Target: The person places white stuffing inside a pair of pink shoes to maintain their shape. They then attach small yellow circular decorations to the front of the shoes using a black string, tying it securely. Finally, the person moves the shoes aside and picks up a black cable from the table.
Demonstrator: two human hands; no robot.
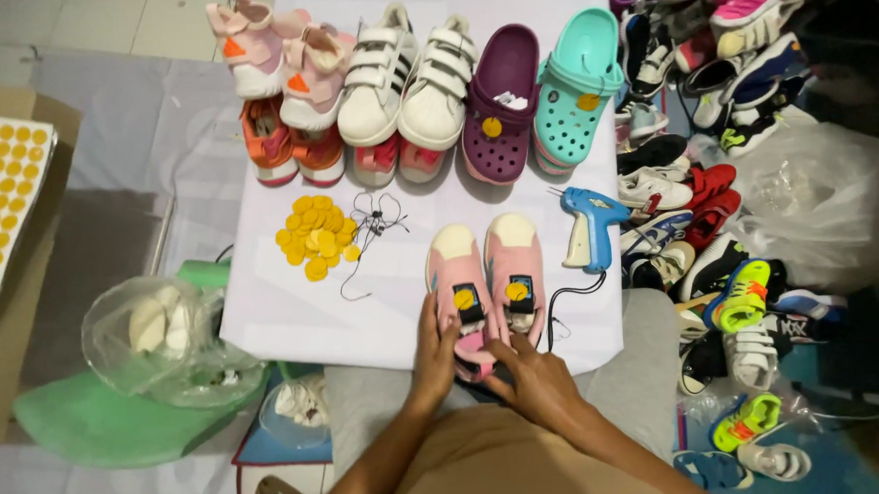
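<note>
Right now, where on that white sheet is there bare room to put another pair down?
Bare white sheet lies left of the pink slip-on shoes, below the pile of yellow round tags. A narrower patch sits between the tags and the blue tagging gun. The back row and the shoe heap at right are crowded.

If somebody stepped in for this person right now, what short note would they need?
Left hand grips the near end of the left shoe of the pink slip-on pair; right hand rests at the right shoe's heel. Both shoes carry a round yellow tag. Done: tagged pairs are lined up along the white sheet's far edge. Left: loose yellow round tags, the blue tagging gun, and the untagged shoe heap on the right.
</note>
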